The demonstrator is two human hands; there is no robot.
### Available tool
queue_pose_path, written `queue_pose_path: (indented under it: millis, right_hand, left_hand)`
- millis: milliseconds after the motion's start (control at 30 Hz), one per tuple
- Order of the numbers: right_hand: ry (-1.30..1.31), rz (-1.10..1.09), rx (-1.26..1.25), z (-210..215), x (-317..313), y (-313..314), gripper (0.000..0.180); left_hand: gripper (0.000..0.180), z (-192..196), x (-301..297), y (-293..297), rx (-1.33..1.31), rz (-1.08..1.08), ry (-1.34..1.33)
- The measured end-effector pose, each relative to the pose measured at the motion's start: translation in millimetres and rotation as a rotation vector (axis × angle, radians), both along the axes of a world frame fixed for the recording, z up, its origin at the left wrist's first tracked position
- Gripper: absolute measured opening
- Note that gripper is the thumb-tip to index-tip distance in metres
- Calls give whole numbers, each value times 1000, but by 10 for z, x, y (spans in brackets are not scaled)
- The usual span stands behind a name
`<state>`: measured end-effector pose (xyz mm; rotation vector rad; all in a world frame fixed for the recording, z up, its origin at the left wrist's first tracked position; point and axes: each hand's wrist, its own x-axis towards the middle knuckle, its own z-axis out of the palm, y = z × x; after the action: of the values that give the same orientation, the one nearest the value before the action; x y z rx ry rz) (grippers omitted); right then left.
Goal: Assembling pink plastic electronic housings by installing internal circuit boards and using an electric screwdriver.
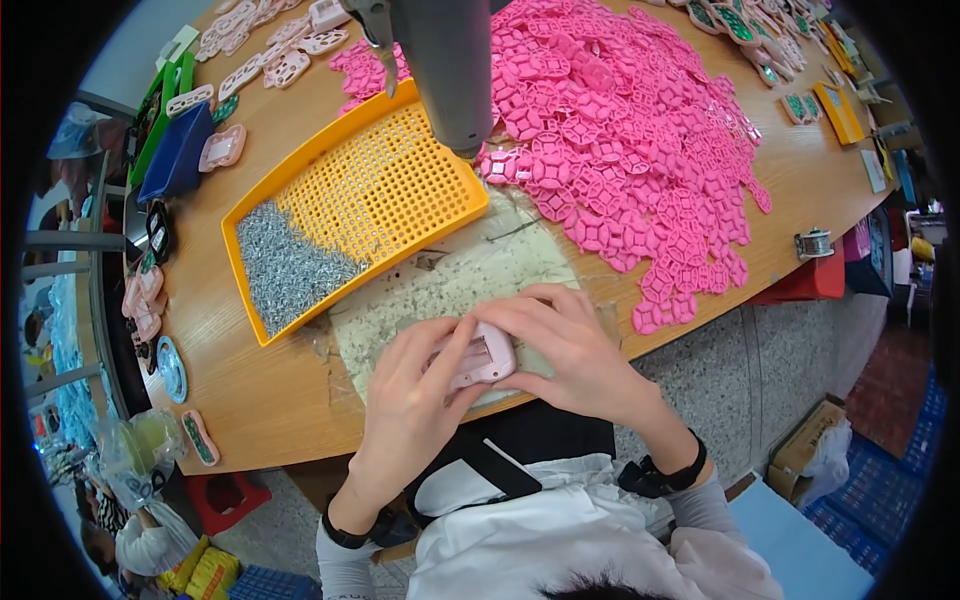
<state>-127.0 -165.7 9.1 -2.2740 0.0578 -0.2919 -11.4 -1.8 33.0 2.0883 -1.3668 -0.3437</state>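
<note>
Dark hair (590,588) pokes up at the lower rim, closest to the camera, and a grey cylindrical tool (447,80) hangs down from the top. Dark lettering runs along the left sleeve (345,562), cut off by the rim; print on a brown carton (806,448) at right is too small to read.

Both hands hold a pale pink plastic casing (492,360) above the near end of a stained, pale sheet (515,255) on the wooden table (262,405). Fingers of the left hand (412,378) close over its left part. The right hand (570,345) arches round the other side, fingertips at the upper edge, thumb by the lower right corner.

Just beyond, a yellow perforated tray (395,185) holds small silvery metal pieces (283,270), heaped at its left end. Bright pink plastic parts (620,150) lie piled beside it. Farther left stand a blue bin (178,155) and a green bin (150,125), their contents hard to tell.
</note>
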Motion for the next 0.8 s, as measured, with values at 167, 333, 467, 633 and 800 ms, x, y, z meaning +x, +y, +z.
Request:
queue_pose_path:
  millis: [167,333,467,633,800]
  right_hand:
    - [30,31,-10,-7,32,-32,60]
    - [59,59,-29,37,65,-44,56]
    - [88,60,-55,76,92,-38,55]
    - [105,73,-46,103,121,-6,54]
    - [132,77,-77,109,112,-33,54]
  left_hand:
    - [68,23,13,121,12,82,4]
    - [70,-28,87,390,21,148,51]
    - [66,-112,134,410,-63,98,25]
    - [62,-105,210,448,-96,67,80]
    - [59,-167,179,443,-75,12,54]
